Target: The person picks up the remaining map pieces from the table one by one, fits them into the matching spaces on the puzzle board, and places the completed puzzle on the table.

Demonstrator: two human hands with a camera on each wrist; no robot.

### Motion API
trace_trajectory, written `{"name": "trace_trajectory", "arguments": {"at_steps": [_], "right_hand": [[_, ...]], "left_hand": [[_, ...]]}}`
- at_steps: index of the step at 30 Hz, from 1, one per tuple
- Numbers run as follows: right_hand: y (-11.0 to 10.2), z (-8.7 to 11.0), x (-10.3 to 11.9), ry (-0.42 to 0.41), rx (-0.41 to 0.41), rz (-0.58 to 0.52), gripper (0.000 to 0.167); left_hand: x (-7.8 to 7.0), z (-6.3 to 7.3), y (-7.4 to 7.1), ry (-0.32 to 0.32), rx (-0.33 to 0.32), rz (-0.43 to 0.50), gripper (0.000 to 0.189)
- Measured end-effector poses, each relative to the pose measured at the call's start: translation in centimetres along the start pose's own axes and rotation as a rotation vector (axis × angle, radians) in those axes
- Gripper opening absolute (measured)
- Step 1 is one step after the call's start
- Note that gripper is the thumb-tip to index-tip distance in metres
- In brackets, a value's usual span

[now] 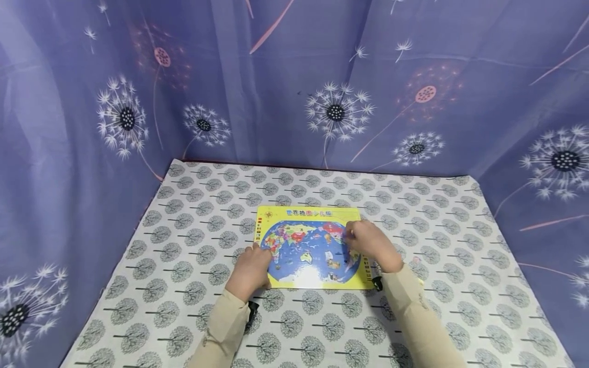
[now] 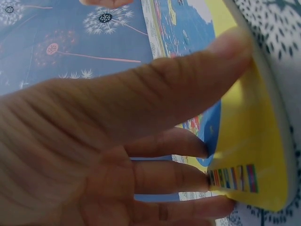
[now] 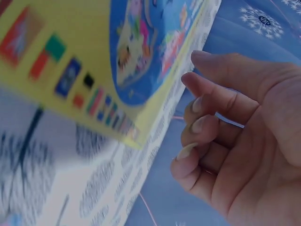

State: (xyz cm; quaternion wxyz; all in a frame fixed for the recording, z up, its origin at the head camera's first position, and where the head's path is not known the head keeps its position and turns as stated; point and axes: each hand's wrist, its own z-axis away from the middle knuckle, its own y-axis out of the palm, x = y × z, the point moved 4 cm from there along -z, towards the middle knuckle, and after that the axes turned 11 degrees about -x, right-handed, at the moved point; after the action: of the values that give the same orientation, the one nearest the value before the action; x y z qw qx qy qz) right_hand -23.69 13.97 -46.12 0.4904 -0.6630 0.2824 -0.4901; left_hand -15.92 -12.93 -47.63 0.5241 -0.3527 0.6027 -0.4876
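A world map board (image 1: 317,283) with a yellow border and a blue oval map lies on the table. My left hand (image 1: 250,270) rests at its lower left corner. In the left wrist view, the thumb (image 2: 230,47) touches the board's edge and the other fingers lie on the yellow border by a row of small flags. Over the right part of the map is my right hand (image 1: 374,243). In the right wrist view its fingers (image 3: 200,127) are loosely curled, thumb and forefinger slightly apart, and nothing shows between them.
A white cloth (image 1: 193,312) with grey tree prints covers the table. Purple curtains (image 1: 276,102) with dandelion prints stand behind and at both sides. A small pinkish thing (image 1: 416,259) lies right of the right forearm, too small to identify.
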Motion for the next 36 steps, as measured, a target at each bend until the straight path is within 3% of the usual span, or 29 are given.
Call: {"name": "trace_trajectory", "arguments": {"at_steps": [7, 15, 20, 27, 36], "right_hand": [[-1.5, 1.1, -0.8, 0.002, -0.019, 0.027, 0.02], [-1.9, 2.6, -2.3, -0.008, -0.044, 0.003, 0.02], [-2.2, 3.9, -3.7, 0.026, -0.045, -0.037, 0.024], [-3.1, 5.7, -5.0, 0.031, -0.053, 0.0, 0.025], [-2.5, 8.6, -5.6, 0.169, 0.101, -0.077, 0.055]], "left_hand": [[-0.2, 0.0, -0.1, -0.005, 0.001, 0.012, 0.049], [-0.2, 0.1, 0.0, -0.01, 0.01, 0.013, 0.048], [-0.1, 0.1, 0.1, -0.001, -0.005, 0.005, 0.052], [0.0, -0.1, 0.0, 0.014, -0.032, -0.01, 0.053], [-0.1, 0.0, 0.0, -0.006, -0.009, -0.002, 0.05]]}}
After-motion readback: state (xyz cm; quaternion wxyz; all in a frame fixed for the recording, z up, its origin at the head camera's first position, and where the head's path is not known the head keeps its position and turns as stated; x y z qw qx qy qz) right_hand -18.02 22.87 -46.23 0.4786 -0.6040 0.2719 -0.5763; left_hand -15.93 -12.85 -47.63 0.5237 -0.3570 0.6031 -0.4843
